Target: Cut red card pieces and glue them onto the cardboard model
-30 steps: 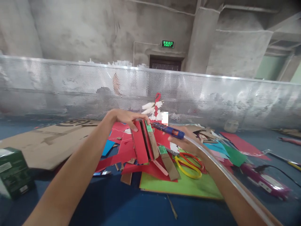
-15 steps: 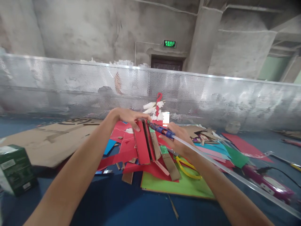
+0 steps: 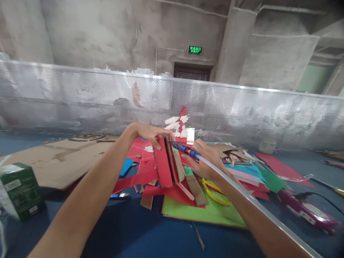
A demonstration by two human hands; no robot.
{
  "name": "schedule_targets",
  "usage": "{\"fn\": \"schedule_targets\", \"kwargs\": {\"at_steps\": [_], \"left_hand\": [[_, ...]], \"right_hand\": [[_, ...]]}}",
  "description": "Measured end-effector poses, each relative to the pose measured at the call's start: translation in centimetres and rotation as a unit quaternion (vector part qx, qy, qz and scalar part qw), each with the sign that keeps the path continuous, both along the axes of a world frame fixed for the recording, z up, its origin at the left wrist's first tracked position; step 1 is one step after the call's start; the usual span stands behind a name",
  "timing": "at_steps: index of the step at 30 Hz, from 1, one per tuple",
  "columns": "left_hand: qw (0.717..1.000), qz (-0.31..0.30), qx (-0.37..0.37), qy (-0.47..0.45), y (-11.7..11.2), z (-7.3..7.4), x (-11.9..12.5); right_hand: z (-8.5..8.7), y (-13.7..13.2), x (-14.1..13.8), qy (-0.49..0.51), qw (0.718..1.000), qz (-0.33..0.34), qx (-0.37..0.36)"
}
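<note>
My left hand (image 3: 152,135) is closed over the top of a red cardboard piece (image 3: 163,165), which stands tilted with a dark gap along its side and a brown cardboard flap on the right. In my right hand (image 3: 202,156) is a blue hot glue gun (image 3: 188,150). Its front end meets the upper right edge of the red piece, though the very tip is hard to make out. A long translucent glue stick (image 3: 242,195) runs from its back along my right forearm. Beneath lie red paper scraps (image 3: 134,179) and a green sheet (image 3: 185,214).
Yellow-handled scissors (image 3: 215,195) lie right of the red piece. A flat brown cardboard sheet (image 3: 59,163) and a green box (image 3: 20,190) are on the left. A purple device (image 3: 307,211) with a cord sits at right. White paper flowers (image 3: 180,125) stand behind, before a perforated metal screen (image 3: 228,107).
The whole view has shifted slightly. Both hands keep their hold on the red piece and glue gun; the glue stick's rear end swings toward my right forearm.
</note>
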State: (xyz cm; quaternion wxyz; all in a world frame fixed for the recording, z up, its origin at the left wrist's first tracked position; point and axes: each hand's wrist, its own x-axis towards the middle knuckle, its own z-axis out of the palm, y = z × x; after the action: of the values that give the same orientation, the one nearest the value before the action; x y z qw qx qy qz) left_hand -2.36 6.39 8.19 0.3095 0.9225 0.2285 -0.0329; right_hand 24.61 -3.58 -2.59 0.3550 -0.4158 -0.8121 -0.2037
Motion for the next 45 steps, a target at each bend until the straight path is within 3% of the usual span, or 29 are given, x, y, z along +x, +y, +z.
{"fn": "schedule_targets", "kwargs": {"at_steps": [9,21,33,45], "left_hand": [[1.000,0.010,0.012,-0.001,-0.8,0.2,0.3],[1.000,0.014,-0.020,-0.005,0.1,-0.1,-0.3],[1.000,-0.006,-0.010,-0.015,0.3,-0.1,-0.3],[1.000,-0.002,-0.005,-0.020,0.9,-0.5,-0.7]], "right_hand": [[0.4,-0.3,-0.8,0.006,1.000,-0.029,0.000],[0.9,-1.0,0.7,-0.017,0.998,0.051,-0.028],[0.6,-1.4,0.3,-0.066,0.998,-0.002,-0.011],[0.9,-2.2,0.5,-0.093,0.996,-0.004,-0.008]]}}
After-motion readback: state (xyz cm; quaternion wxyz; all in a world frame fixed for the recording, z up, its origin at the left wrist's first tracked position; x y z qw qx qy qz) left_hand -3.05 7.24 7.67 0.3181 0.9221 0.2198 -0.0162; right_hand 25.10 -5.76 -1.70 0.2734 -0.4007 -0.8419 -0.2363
